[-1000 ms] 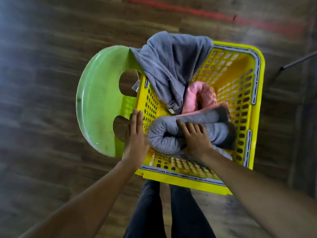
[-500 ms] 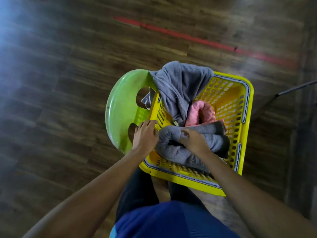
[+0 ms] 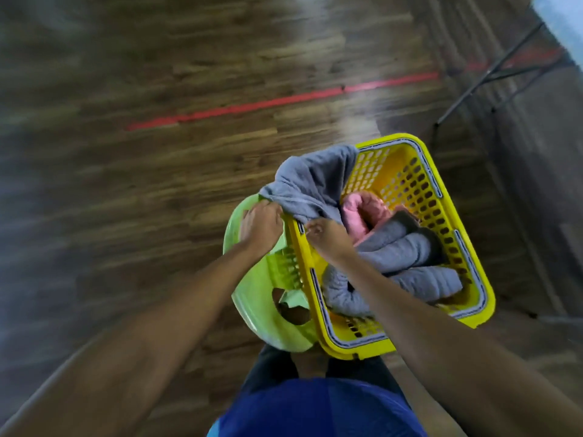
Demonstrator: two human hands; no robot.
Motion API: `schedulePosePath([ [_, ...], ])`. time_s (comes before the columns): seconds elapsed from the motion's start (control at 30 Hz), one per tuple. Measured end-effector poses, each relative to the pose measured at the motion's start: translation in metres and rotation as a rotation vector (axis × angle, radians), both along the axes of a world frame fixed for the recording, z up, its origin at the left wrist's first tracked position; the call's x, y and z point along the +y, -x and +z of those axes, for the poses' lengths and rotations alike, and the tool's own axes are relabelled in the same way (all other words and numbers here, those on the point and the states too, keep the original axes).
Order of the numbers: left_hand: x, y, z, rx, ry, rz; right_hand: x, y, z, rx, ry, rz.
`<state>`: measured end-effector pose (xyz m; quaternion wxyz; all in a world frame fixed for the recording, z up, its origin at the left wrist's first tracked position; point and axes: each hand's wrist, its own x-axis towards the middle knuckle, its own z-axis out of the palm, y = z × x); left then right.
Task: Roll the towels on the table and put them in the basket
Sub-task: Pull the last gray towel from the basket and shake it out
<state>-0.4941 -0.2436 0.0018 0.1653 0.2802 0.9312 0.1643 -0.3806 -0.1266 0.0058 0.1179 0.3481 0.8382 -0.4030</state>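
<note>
Wood floor (image 3: pixel 157 184); yellow basket (image 3: pixel 485 291) on stool (image 3: pixel 252 298); left hand (image 3: pixel 262 223) and right hand (image 3: pixel 326 238), grip tight on grey towel (image 3: pixel 312 181).

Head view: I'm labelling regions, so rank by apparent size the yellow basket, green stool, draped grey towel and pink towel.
1. yellow basket
2. green stool, partly hidden by the basket, and draped grey towel: too close to rank
3. pink towel, mostly buried

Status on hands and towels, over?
Left hand grips unrolled grey towel draped over basket rim. Right hand at its edge, grip unclear. Rolled grey towel and pink towel inside. No obstruction seen.
</note>
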Motion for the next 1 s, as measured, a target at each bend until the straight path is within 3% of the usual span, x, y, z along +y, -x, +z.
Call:
schedulePosePath([
  [0.27,0.020,0.041,-0.035,0.003,0.030,-0.198,-0.005,0.045,-0.025,0.022,-0.036,-0.110],
  [0.53,0.021,0.052,-0.054,0.006,0.065,-0.246,0.000,0.065,-0.050,0.060,-0.070,-0.147],
  [0.8,0.024,0.068,-0.016,-0.253,-0.207,-0.256,0.016,0.072,-0.040,0.000,-0.093,0.001],
  [0.93,0.027,0.085,0.025,-0.238,-0.396,-0.241,0.033,0.059,-0.017,0.008,-0.033,-0.085],
  [1.0,0.029,0.092,0.037,-0.231,-0.408,-0.236,0.044,0.053,-0.002,0.106,-0.007,-0.139],
])
